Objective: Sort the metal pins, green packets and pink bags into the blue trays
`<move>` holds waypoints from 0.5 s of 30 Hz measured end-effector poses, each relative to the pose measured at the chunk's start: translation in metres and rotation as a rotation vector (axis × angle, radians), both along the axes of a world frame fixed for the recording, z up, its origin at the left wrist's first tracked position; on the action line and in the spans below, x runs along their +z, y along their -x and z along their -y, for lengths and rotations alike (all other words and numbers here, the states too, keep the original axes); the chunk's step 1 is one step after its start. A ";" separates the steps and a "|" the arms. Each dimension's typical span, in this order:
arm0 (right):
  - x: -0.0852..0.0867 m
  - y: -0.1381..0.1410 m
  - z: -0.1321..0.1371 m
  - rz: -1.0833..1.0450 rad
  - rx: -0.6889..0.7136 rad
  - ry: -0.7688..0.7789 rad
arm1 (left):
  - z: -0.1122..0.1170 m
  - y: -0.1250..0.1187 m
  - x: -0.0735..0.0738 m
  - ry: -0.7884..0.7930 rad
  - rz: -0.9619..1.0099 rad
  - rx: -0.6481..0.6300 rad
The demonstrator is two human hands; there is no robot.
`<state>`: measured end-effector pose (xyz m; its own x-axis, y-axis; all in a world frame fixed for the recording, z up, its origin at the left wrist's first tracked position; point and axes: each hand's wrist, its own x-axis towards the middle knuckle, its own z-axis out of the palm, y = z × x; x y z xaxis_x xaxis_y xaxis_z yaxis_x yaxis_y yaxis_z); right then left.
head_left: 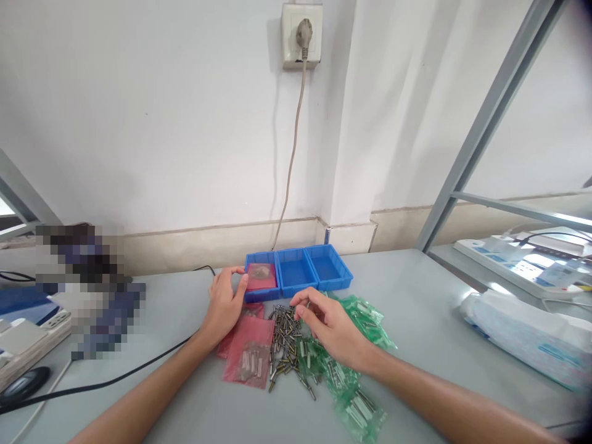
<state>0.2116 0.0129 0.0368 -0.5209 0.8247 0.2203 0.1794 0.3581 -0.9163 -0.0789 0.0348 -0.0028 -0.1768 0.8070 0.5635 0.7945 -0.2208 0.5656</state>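
Note:
My left hand is at the left rim of a row of three joined blue plastic bins. Its thumb and index finger are apart beside a red plastic bag lying in the left bin. My right hand hovers over a pile of small metal pins, with its fingers curled and thumb near the index fingertip. Whatever lies between those fingertips is too small to make out. More red bags with metal parts inside lie left of the pile. Green plastic bags of similar parts lie to the right.
A soft white and blue package lies on the right. Behind it is a power strip with cables. A black cable and a mouse are at the left. A grey metal frame post rises at the table's right.

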 end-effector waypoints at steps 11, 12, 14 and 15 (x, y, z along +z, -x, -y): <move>0.002 0.001 0.000 0.067 0.023 -0.116 | 0.017 -0.009 0.010 -0.057 -0.440 -0.069; 0.002 0.001 0.001 0.088 0.029 -0.139 | 0.017 -0.009 0.009 -0.057 -0.454 -0.077; 0.003 0.001 0.003 0.129 0.042 -0.177 | 0.017 -0.009 0.008 -0.046 -0.470 -0.086; 0.004 0.001 0.004 0.145 0.051 -0.200 | 0.016 -0.009 0.008 -0.037 -0.475 -0.089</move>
<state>0.2107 0.0090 0.0405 -0.5991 0.7438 0.2964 0.2807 0.5419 -0.7922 -0.0701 0.0185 0.0051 0.1756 0.7852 0.5938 0.9400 -0.3129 0.1358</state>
